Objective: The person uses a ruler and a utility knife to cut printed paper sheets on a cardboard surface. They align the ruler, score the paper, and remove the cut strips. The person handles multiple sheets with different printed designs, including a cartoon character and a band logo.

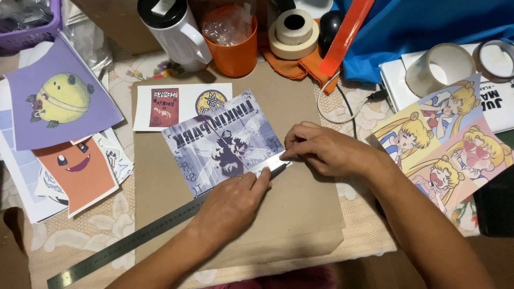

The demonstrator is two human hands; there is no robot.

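My left hand (pixel 233 200) lay flat, fingers closed downward, pressing a long steel ruler (pixel 144 235) against a grey-violet printed picture of a winged figure (pixel 222 142), which rested mid-way across a brown cardboard sheet (pixel 305 214) covering the bench; the pressure seemed meant to keep the ruler's edge from slipping along the print's lower border. My right hand (pixel 326 150) sat just beside the ruler's far end, its grip pinched shut around a thin dark tool whose tip (pixel 278 171) showed between my two hands; I could not tell whether it was a knife or a pen. The cardboard probably protected the bench underneath. Behind the print lay one white sheet with two small designs (pixel 179 104). I counted one orange plastic cup (pixel 233 45), one white flask with a black lid (pixel 174 29), and three rolls of tape: one cream roll (pixel 293 32) and two clear rolls (pixel 439 67) at my right.
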